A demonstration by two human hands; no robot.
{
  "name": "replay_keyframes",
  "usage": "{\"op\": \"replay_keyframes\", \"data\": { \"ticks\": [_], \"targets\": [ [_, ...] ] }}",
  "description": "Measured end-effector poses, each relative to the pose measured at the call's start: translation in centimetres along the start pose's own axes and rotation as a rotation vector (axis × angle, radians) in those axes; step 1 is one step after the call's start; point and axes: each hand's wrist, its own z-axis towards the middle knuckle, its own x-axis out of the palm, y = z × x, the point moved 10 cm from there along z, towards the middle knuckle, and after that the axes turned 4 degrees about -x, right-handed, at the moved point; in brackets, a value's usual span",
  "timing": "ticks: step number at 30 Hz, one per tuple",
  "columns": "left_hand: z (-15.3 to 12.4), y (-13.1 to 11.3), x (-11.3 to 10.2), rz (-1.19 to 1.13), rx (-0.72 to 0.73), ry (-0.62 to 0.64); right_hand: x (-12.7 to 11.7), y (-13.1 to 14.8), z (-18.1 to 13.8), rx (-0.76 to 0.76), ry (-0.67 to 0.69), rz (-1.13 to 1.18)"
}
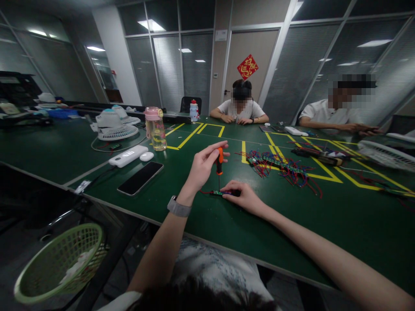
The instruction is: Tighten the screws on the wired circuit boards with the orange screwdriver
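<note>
My left hand (206, 163) is closed around the orange and black handle of a screwdriver (220, 161). The tool stands upright, its thin shaft pointing down at a small green circuit board (217, 193) on the table. Whether the tip touches the board is too small to tell. My right hand (241, 196) pinches the board's right end between thumb and fingers, low on the table. A red wire runs out from the board's left end. A dark part, partly hidden, shows under my right fingers.
A row of wired circuit boards (279, 164) lies to the right. To the left are a phone (140, 178), a white power strip (129, 156), a drink bottle (155, 129) and fans (112, 125). Two people sit across the green table (181, 181). A green basket (24, 280) stands below.
</note>
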Motion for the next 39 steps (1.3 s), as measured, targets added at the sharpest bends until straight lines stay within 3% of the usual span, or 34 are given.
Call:
{"op": "replay_keyframes", "data": {
  "ticks": [6, 11, 16, 22, 27, 33, 39],
  "targets": [
    [-0.1, -0.6, -0.6, 0.162, 0.029, -0.087, 0.0, 0.0, 0.0, -0.004, 0.003, -0.013],
    [-0.1, 0.0, 0.4, 0.004, -0.023, 0.022, 0.0, 0.2, 0.0, -0.005, 0.002, -0.008],
    [-0.2, -0.7, 0.0, 0.165, 0.019, -0.041, 0.0, 0.3, 0.0, -0.006, -0.004, -0.015],
    [-0.3, -0.3, 0.8, -0.029, -0.022, 0.048, 0.0, 0.1, 0.0, -0.005, -0.002, -0.009],
    [-0.3, -0.9, -0.2, 0.182, 0.042, -0.055, -0.1, 0.3, 0.0, 0.006, -0.004, -0.005],
    [-0.2, -0.4, 1.0, -0.029, 0.002, 0.063, 0.0, 0.3, 0.0, 0.001, 0.002, -0.016],
    [-0.3, -1.2, -0.4, 0.202, 0.076, -0.081, 0.0, 0.2, 0.0, -0.002, -0.006, -0.013]
  ]
}}
